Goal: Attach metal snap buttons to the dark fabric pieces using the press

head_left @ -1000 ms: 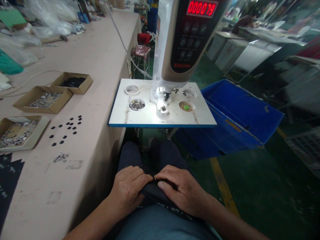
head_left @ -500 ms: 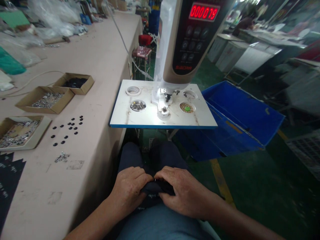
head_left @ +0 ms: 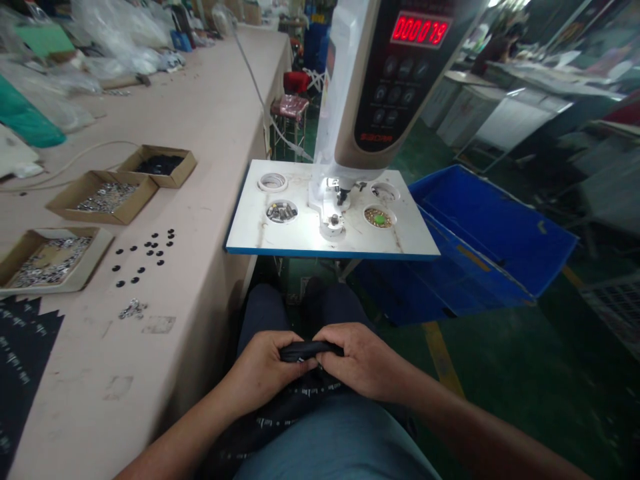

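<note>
Over my lap lies black fabric (head_left: 300,404) printed with small white lettering. My left hand (head_left: 265,370) is closed on a folded edge of it, thumb toward the middle. Close beside it, my right hand (head_left: 357,357) pinches the same fold, the two thumbs nearly meeting. Whether a small part sits in the fold is hidden. Beyond my knees stands a snap-fastening press (head_left: 334,200) with a lit die and a red number display. Its white work plate (head_left: 290,241) has round cups holding small metal parts.
On the long table (head_left: 210,120) at left are cardboard trays of metal fasteners (head_left: 107,198), loose black caps (head_left: 150,253), a small pile of silver pieces (head_left: 133,309) and printed black fabric (head_left: 20,373). A blue bin (head_left: 495,220) stands right of the press.
Both hands have rolled the fabric upward, so a thick black fold now shows between the fingers. More printed cloth shows below. The view has shifted slightly left.
</note>
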Action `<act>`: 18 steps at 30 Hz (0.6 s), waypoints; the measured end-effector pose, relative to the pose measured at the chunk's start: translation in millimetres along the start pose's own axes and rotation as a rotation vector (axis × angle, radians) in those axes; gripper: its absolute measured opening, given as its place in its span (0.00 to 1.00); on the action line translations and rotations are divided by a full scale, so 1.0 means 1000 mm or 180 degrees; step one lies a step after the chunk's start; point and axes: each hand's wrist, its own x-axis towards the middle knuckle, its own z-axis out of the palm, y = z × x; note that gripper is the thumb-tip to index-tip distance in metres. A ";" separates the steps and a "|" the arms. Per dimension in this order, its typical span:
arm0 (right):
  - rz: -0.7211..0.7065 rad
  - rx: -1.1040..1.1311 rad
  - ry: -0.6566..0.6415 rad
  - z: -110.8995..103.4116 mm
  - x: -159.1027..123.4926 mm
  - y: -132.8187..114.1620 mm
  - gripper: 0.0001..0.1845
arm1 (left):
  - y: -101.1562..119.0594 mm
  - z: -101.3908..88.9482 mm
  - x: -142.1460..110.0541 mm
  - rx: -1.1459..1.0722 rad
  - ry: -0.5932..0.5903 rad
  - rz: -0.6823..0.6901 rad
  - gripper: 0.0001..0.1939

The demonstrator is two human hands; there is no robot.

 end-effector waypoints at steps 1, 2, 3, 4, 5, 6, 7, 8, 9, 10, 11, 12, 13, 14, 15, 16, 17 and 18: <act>0.0043 0.0039 -0.0029 -0.001 0.002 -0.001 0.07 | 0.000 -0.001 0.001 -0.0186 -0.0038 -0.0076 0.15; 0.0082 0.0071 -0.0048 -0.003 0.004 -0.002 0.07 | 0.000 -0.001 0.001 -0.0338 -0.0064 -0.0131 0.16; 0.0118 0.0101 -0.0067 -0.004 0.006 -0.002 0.07 | -0.001 -0.002 0.002 -0.0443 -0.0073 -0.0175 0.17; 0.0153 0.0128 -0.0086 -0.004 0.008 -0.003 0.07 | -0.001 -0.002 0.002 -0.0510 -0.0063 -0.0205 0.18; 0.0185 0.0152 -0.0092 -0.005 0.009 -0.003 0.07 | -0.001 -0.002 0.002 -0.0552 -0.0053 -0.0224 0.18; 0.0215 0.0168 -0.0087 -0.005 0.010 -0.003 0.07 | -0.002 -0.002 0.002 -0.0582 -0.0037 -0.0248 0.19; 0.0243 0.0180 -0.0078 -0.005 0.011 -0.002 0.07 | -0.002 -0.002 0.002 -0.0608 -0.0023 -0.0276 0.19; 0.0269 0.0188 -0.0067 -0.005 0.011 -0.002 0.08 | -0.003 -0.001 0.003 -0.0626 -0.0014 -0.0304 0.20; 0.0285 0.0191 -0.0053 -0.005 0.011 -0.001 0.08 | -0.005 -0.001 0.003 -0.0641 -0.0010 -0.0329 0.21; 0.0292 0.0189 -0.0045 -0.004 0.012 0.000 0.08 | -0.006 0.000 0.004 -0.0654 -0.0004 -0.0349 0.21; 0.0290 0.0184 -0.0041 -0.004 0.012 0.001 0.08 | -0.007 0.000 0.005 -0.0659 0.0004 -0.0357 0.22; 0.0281 0.0175 -0.0038 -0.004 0.012 0.001 0.07 | -0.009 0.001 0.005 -0.0657 0.0013 -0.0356 0.22; 0.0269 0.0165 -0.0034 -0.004 0.012 0.002 0.07 | -0.010 0.001 0.006 -0.0662 0.0021 -0.0350 0.22; 0.0259 0.0153 -0.0031 -0.004 0.013 0.002 0.07 | -0.011 0.002 0.007 -0.0671 0.0025 -0.0344 0.22; 0.0252 0.0142 -0.0028 -0.004 0.013 0.002 0.07 | -0.012 0.002 0.007 -0.0682 0.0029 -0.0334 0.21; 0.0252 0.0134 -0.0022 -0.004 0.013 0.002 0.07 | -0.013 0.002 0.008 -0.0687 0.0038 -0.0319 0.21; 0.0257 0.0129 -0.0016 -0.004 0.013 0.002 0.07 | -0.013 0.002 0.008 -0.0685 0.0049 -0.0303 0.21; 0.0264 0.0128 -0.0012 -0.004 0.013 0.001 0.07 | -0.013 0.002 0.008 -0.0671 0.0061 -0.0287 0.21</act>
